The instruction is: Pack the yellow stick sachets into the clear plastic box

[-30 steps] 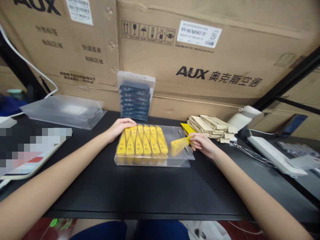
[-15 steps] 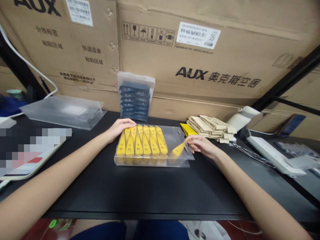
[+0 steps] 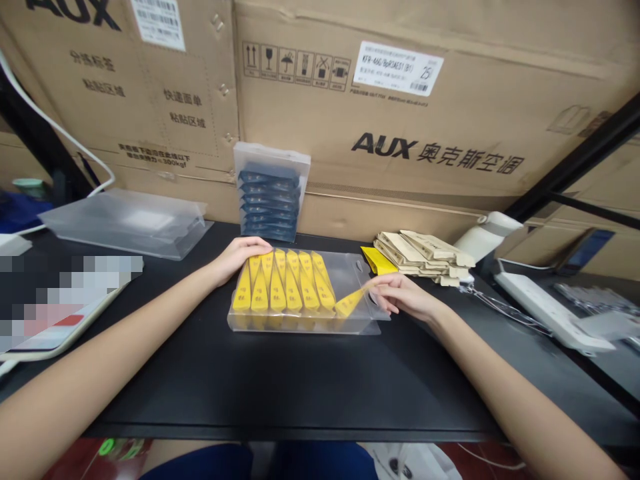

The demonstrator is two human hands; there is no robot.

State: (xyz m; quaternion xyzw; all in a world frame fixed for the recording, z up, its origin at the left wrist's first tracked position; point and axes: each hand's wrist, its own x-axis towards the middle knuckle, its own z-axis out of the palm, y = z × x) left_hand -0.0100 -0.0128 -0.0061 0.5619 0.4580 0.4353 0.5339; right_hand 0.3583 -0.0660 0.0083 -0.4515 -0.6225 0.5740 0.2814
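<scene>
A clear plastic box [image 3: 350, 325] lies on the black table before me, with a row of yellow tapered packets [image 3: 285, 287] packed side by side from its left end. My left hand [image 3: 245, 253] grips the box's far left edge, fingers curled over it. At the open right end, my right hand [image 3: 400, 295] pinches the narrow end of one more yellow packet [image 3: 350, 305]. That packet is slanted inside the box, its wide end low and close against the row. The right fingertips are partly hidden by the box wall.
Behind the box stands a clear box of dark blue packets [image 3: 270, 200], against a large carton [image 3: 310, 120]. Folded kraft packets [image 3: 425, 253] and a yellow packet [image 3: 379, 261] lie back right, near a power strip [image 3: 550, 313]. An empty clear box [image 3: 125, 220] lies left, behind a blurred-out device [image 3: 70, 320].
The slanted packet has slid left and deeper into the box, its wide end now close to the row. My right hand has followed it slightly downward; the left hand stays put.
</scene>
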